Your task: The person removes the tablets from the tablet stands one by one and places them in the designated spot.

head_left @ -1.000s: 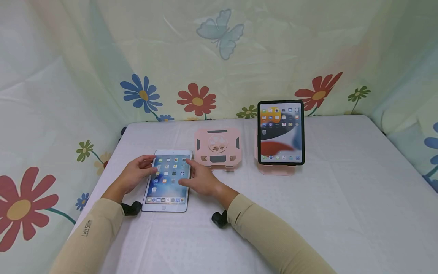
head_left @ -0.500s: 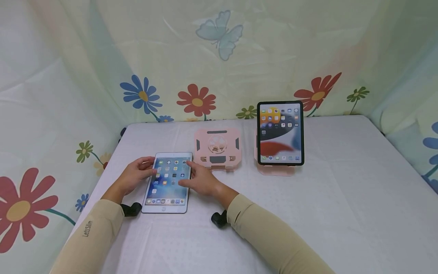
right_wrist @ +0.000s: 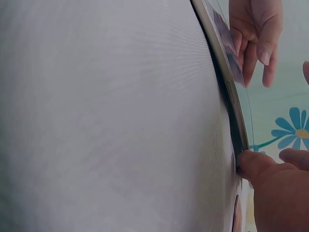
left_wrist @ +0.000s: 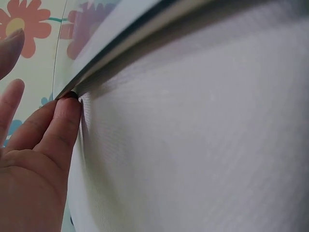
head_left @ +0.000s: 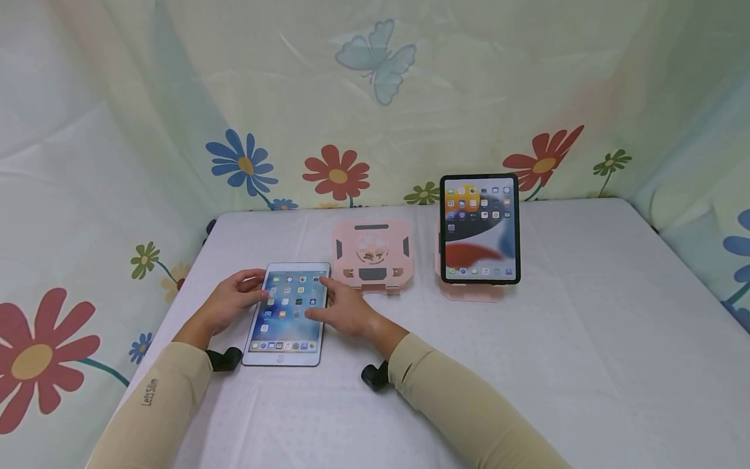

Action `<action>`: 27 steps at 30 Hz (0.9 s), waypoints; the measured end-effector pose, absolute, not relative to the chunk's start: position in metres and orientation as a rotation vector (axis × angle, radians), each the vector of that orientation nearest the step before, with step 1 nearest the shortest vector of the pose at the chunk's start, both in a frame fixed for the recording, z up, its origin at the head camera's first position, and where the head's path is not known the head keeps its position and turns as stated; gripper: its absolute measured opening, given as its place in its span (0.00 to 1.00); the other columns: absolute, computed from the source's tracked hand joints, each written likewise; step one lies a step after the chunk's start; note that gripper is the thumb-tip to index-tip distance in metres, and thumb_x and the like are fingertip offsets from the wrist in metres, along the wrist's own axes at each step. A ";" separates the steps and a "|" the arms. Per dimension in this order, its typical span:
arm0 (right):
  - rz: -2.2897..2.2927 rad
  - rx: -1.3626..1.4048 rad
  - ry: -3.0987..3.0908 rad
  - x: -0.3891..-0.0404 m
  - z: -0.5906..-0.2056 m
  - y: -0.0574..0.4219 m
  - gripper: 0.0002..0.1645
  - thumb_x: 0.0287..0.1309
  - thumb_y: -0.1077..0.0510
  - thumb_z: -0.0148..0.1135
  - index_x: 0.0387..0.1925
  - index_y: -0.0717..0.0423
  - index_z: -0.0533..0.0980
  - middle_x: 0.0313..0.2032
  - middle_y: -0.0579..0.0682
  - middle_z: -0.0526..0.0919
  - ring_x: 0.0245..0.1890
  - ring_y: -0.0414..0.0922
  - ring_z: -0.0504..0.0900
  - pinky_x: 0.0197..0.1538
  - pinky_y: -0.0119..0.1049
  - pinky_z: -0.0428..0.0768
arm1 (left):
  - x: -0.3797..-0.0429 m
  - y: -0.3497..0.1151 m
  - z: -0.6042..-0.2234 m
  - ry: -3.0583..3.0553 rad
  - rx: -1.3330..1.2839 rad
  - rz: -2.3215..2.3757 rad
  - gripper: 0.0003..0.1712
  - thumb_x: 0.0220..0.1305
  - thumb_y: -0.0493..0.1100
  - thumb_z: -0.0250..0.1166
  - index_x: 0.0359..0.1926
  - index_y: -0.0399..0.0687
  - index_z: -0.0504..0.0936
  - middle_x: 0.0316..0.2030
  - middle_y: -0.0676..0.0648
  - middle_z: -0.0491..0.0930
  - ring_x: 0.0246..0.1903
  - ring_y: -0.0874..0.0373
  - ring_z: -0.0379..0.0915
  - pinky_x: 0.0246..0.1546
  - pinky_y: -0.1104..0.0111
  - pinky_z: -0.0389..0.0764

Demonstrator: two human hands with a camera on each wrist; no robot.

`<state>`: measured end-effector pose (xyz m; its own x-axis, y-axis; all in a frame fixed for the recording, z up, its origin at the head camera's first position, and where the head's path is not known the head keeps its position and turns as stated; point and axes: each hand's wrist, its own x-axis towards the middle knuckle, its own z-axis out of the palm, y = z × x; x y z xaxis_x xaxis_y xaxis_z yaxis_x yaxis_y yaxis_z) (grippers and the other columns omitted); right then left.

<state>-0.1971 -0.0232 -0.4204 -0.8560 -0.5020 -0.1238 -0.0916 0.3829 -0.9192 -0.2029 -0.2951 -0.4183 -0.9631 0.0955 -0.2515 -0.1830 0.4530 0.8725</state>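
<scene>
A white tablet (head_left: 286, 329) with a lit home screen lies on the white cloth at left in the head view. My left hand (head_left: 228, 303) touches its left edge. In the left wrist view, fingertips (left_wrist: 67, 104) meet the underside of the tablet's rim, and the thumb stands off from the glass. At the right edge is my right hand (head_left: 351, 309), its thumb over the screen. The right wrist view has one of its fingertips (right_wrist: 248, 162) against the tablet's thin side, while the thumb is lifted away from the glass.
A pink stand (head_left: 372, 244) with dark pads is just right of the white tablet. Farther right, a black-rimmed tablet (head_left: 480, 228) leans upright on another pink stand (head_left: 473, 292). A flowered curtain (head_left: 269, 85) hangs behind the table.
The white tablet's top edge has come slightly toward me and down. Both hands keep their places beside it. The whole head view has shifted a little.
</scene>
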 end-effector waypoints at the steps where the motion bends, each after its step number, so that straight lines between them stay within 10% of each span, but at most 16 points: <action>1: -1.465 -0.518 2.267 -0.197 -0.421 -0.023 0.49 0.62 0.49 0.67 0.76 0.61 0.56 0.73 0.56 0.63 0.71 0.47 0.64 0.71 0.41 0.63 | -0.203 -0.295 -0.418 2.440 -0.075 1.515 0.38 0.69 0.43 0.66 0.74 0.41 0.60 0.73 0.33 0.57 0.72 0.37 0.52 0.68 0.46 0.59; 27: -1.343 -0.567 2.347 -0.199 -0.420 -0.023 0.45 0.66 0.48 0.61 0.75 0.62 0.56 0.74 0.57 0.60 0.74 0.49 0.56 0.74 0.46 0.56 | -0.204 -0.296 -0.420 2.436 -0.097 1.497 0.37 0.69 0.43 0.66 0.74 0.41 0.60 0.73 0.33 0.57 0.73 0.38 0.51 0.69 0.46 0.58</action>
